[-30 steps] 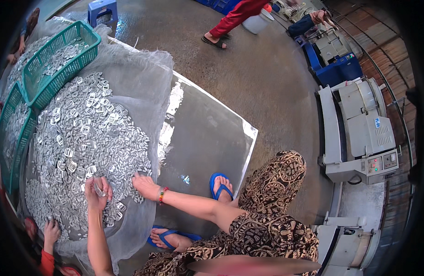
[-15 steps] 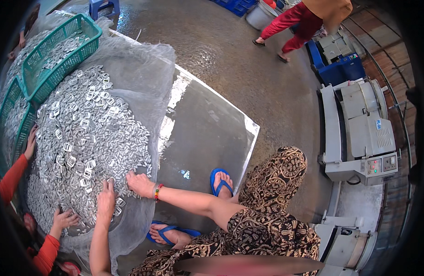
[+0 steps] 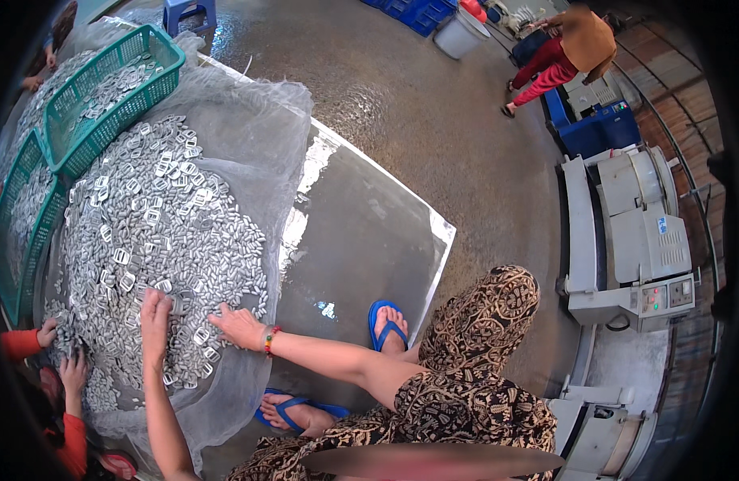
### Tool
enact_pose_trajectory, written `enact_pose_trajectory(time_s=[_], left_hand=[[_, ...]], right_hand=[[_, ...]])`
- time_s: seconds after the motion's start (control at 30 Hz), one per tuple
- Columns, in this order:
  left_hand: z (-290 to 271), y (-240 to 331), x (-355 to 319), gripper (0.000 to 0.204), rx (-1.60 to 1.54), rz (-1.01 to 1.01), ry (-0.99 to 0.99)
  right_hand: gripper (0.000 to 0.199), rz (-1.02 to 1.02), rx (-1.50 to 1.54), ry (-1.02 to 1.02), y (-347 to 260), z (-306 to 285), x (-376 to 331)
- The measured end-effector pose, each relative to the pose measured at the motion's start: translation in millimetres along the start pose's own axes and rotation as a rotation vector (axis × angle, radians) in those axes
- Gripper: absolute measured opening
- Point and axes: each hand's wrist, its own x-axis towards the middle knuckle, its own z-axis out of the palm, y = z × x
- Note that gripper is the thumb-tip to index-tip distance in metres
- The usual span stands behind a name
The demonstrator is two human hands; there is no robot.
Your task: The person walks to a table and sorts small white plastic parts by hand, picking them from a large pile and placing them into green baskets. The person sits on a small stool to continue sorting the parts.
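Note:
A big heap of small silvery metal pieces (image 3: 157,240) lies on a grey mesh sheet (image 3: 249,120) spread over the floor. My left hand (image 3: 154,315) rests flat on the near edge of the heap, fingers spread. My right hand (image 3: 237,326), with a beaded bracelet at the wrist, lies palm down on the pieces just to its right, fingers apart. Neither hand grips anything that I can see.
Two green plastic baskets (image 3: 113,92) (image 3: 20,232) with metal pieces stand at the heap's far left. Another person's hands in red sleeves (image 3: 60,353) work at the lower left. A grey sheet (image 3: 361,240) lies right of the heap. Grey machines (image 3: 634,232) line the right; a person (image 3: 562,56) walks far off.
Both my hands have slid a little forward and right over the pieces. The other person's hands at the left edge have shifted lower. The person in red trousers has walked further right.

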Motion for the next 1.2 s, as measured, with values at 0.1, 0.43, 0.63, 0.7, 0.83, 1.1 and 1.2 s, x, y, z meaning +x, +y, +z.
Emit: enact_pose_trajectory(time_s=[0.1,0.43,0.63,0.7,0.83,1.1,1.2], left_hand=[[-7.3,-8.5,1.9,0.024,-0.912,-0.473,-0.16],[-111.2,-218.1,-54.0,0.027,-0.392,-0.345,-0.27],[-56.7,-260.9,-112.0,0.038,0.84,0.134,-0.445],[-48.6,-275.0,-115.1,0.032,0.921,0.236,-0.357],[-57.1,-282.0,-90.1,0.018,0.828,0.341,-0.191],[-94.7,-224.7,-54.0,0.018,-0.741,-0.421,-0.198],[-89.1,-226.4,-38.8,0.014,-0.885,-0.232,-0.202]], right_hand=[[0.031,-0.061,-0.099,0.095,-5.6,12.5,27.9],[0.052,-0.202,-0.211,-0.313,15.5,97.4,191.8],[0.06,0.454,0.381,-0.3,5.0,79.5,155.6],[0.058,0.364,0.359,-0.187,3.3,79.9,145.2],[0.041,0.464,0.94,-0.12,19.2,83.2,144.6],[0.026,0.405,1.086,-0.014,26.4,72.5,146.0],[0.026,0.369,0.88,0.071,15.3,70.8,153.4]])
